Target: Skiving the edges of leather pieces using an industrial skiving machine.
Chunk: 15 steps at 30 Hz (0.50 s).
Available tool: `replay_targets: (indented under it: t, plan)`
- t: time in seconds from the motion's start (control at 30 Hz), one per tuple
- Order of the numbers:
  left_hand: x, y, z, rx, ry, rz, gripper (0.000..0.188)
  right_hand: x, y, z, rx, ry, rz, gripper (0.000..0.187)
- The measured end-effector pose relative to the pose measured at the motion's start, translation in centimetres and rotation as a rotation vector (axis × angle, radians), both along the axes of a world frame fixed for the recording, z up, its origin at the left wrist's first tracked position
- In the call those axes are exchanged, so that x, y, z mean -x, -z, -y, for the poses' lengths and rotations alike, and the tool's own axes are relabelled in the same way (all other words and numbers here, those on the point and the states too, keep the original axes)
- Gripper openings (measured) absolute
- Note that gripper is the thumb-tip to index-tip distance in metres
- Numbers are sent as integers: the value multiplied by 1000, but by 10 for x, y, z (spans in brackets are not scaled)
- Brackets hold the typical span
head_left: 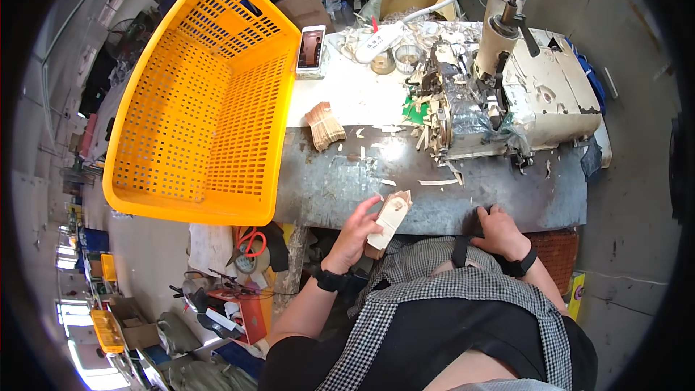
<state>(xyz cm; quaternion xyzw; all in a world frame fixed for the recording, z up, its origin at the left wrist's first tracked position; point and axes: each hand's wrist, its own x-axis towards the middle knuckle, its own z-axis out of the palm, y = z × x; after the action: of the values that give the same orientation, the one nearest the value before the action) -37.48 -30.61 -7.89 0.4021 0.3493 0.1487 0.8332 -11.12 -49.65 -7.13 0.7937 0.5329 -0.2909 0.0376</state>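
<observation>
My left hand point(353, 237) grips a small stack of flat cut pieces point(392, 219) by its left side, over the front edge of the table. The top piece is cream, with a rounded end and a roundish mark near it; brown layers show beneath. My right hand point(501, 233) rests at the table's front edge, fingers apart and slightly bent, holding nothing. Farther back on the table lies a fanned stack of brown strips point(323, 127). At the right stands a cream bench machine point(554, 101), with thin offcuts point(432, 119) heaped at its left side.
A large yellow plastic basket point(195, 116) stands tilted at the left, its rim beside the metal tabletop point(326, 195). A phone point(311, 51) leans behind it. A white lamp point(380, 42) on a bent arm hangs over the table. Red-handled scissors point(251, 243) and tape sit lower left.
</observation>
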Motion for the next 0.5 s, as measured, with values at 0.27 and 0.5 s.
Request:
replay_targets:
  t: [0.27,0.5]
  plan:
    - [5,15,14,-42,32,-157,66,-5,-1,3,-33,-5,-37,61]
    - [14,13,20,-36,-22,-157,61,-25,24,2,-390,84,-126,79]
